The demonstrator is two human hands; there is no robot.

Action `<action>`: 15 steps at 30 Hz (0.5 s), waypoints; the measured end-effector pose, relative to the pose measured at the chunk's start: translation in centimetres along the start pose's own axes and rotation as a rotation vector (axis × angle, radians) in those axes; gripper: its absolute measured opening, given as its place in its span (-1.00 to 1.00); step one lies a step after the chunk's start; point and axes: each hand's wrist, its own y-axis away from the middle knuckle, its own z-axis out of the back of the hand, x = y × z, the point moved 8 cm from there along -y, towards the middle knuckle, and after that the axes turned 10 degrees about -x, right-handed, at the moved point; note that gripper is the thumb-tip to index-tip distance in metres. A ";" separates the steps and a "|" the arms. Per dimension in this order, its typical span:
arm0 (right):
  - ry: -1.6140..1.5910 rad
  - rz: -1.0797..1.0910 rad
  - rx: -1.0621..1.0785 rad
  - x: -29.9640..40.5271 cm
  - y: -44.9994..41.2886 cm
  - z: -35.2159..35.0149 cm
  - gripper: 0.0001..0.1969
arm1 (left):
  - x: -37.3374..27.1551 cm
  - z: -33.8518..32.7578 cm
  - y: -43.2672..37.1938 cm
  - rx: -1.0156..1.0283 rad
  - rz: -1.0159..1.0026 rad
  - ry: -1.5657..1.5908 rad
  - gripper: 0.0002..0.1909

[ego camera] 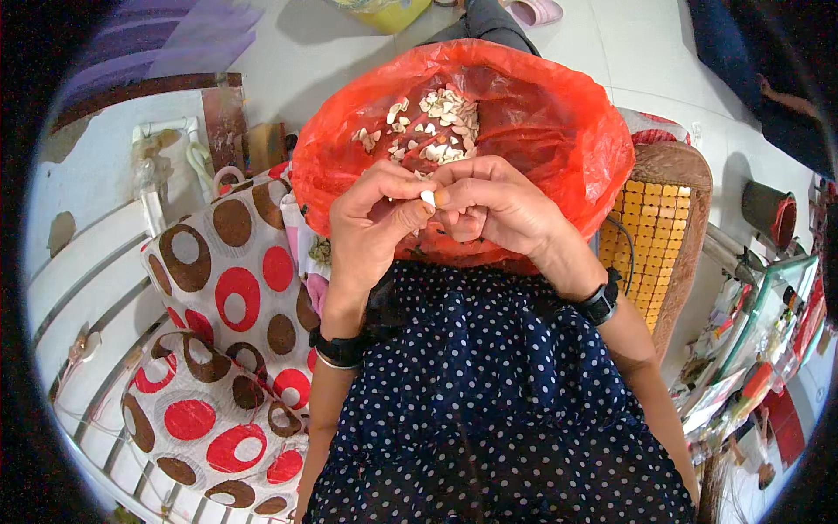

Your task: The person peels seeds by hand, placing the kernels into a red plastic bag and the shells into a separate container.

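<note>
Over a red plastic bag (556,131) spread wide across the lap, my left hand (376,213) pinches a small white seed (427,197) between thumb and forefinger. My right hand (497,203) meets it from the other side, its thumb and forefinger closed at the seed's edge, other fingers curled. Inside the bag lies a loose pile of pale flat seeds (448,108) that look like pumpkin seeds, with several scattered toward the left. Both hands hide the near part of the bag's inside.
Cushions with red and brown ovals (222,288) rest on a white slatted bench (98,262) at left. On the right are a wood-framed seat with a beaded mat (645,242) and a cluttered glass-topped stand (759,321). A yellow tub (393,16) and a pink slipper (535,12) lie ahead.
</note>
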 end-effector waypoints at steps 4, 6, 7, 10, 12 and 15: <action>-0.054 -0.051 0.083 -0.8 -0.2 -0.5 -0.91 | -0.5 0.5 0.3 0.004 -0.059 -0.070 -0.88; -0.032 -0.035 0.050 -0.6 -0.1 -0.7 -0.91 | -0.9 0.5 0.4 -0.007 -0.075 -0.110 -0.87; -0.010 -0.017 0.019 -0.4 0.0 -0.7 -0.91 | -0.9 0.5 0.5 -0.009 -0.074 -0.110 -0.87; 0.249 0.150 -0.139 0.6 0.0 0.0 -0.87 | -1.3 0.7 0.6 -0.095 -0.143 -0.234 -0.86; 0.318 0.205 -0.152 0.8 0.1 -0.4 -0.87 | -1.7 0.8 0.8 -0.136 -0.170 -0.310 -0.85; 0.414 0.254 -0.181 1.3 0.5 -0.9 -0.86 | -1.9 1.3 1.1 -0.178 -0.302 -0.401 -0.86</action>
